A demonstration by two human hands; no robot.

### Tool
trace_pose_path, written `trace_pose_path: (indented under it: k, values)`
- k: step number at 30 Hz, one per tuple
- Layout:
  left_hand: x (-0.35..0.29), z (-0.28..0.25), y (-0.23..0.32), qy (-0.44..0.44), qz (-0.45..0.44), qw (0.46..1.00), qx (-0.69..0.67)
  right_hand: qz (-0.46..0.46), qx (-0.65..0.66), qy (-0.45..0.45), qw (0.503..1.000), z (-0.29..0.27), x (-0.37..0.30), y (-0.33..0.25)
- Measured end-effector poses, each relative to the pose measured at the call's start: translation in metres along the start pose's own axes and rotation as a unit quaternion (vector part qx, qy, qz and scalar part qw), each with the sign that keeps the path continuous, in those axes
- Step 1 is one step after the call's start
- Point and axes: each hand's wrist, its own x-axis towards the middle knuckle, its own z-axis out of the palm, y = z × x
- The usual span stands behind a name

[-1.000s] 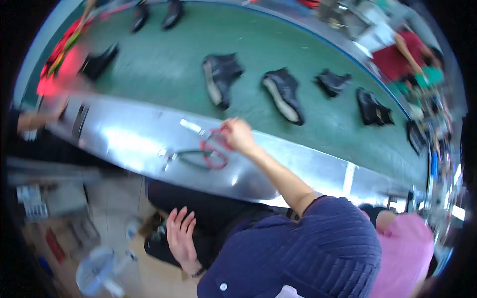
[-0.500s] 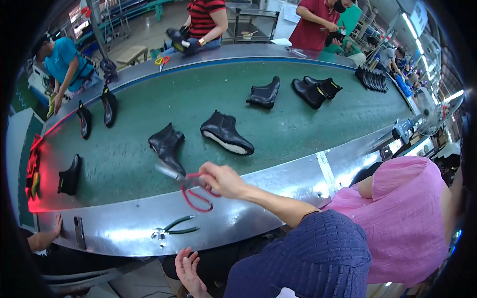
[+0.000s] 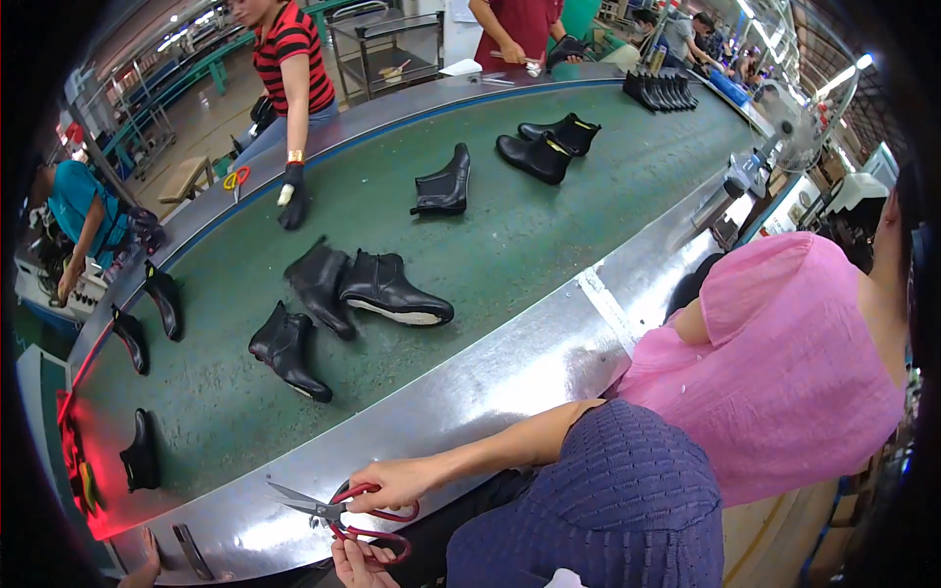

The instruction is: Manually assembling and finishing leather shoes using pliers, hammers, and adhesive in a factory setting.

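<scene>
My right hand (image 3: 394, 484) is closed round the upper red loop of a pair of scissors (image 3: 316, 506) over the near metal ledge. The blades point left and are spread apart. My left hand (image 3: 359, 564), at the lower edge, has its fingers closed on the lower loop. The pliers on the ledge are mostly hidden behind the scissors. Past the ledge on the green belt lie three black ankle boots: one toe toward me (image 3: 288, 355), one with a pale sole edge (image 3: 397, 292), and a blurred one (image 3: 320, 286) between them.
More black boots lie on the belt (image 3: 510, 265), with a row (image 3: 661, 92) at the far right. A phone (image 3: 192, 552) and another person's hand (image 3: 150, 557) are on the ledge at left. A person in pink (image 3: 774, 382) sits at my right. Across, a gloved hand (image 3: 292, 196) reaches over the belt.
The view has turned. My right hand has brought the scissors back from the belt's edge; my left hand has met their lower loop. A third boot now lies among the nearest ones.
</scene>
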Motion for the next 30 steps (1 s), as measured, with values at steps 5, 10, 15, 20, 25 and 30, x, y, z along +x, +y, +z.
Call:
trace_pose_path:
  k: [5,10,15,20,25,30]
  values:
    - [-0.001,-0.008,0.023,-0.026,-0.117,0.992,-0.033,0.107,0.23,-0.07,0.965,-0.009,-0.002,-0.001]
    - [-0.013,-0.013,0.045,-0.026,-0.195,0.978,0.067,0.192,0.176,-0.193,0.946,-0.026,-0.011,-0.013]
    - [-0.018,-0.001,0.046,-0.035,-0.233,0.97,0.065,0.234,0.371,-0.186,0.879,-0.005,-0.015,0.004]
    - [-0.028,-0.01,0.028,-0.028,-0.294,0.955,0.028,0.268,0.413,-0.101,0.865,0.02,-0.024,0.025]
    - [-0.039,-0.004,0.028,-0.004,-0.268,0.963,-0.009,0.282,0.453,-0.018,0.846,0.031,-0.03,0.031]
    - [-0.049,-0.007,0.023,-0.004,-0.141,0.99,0.002,0.285,0.49,-0.034,0.823,0.029,-0.032,0.013]
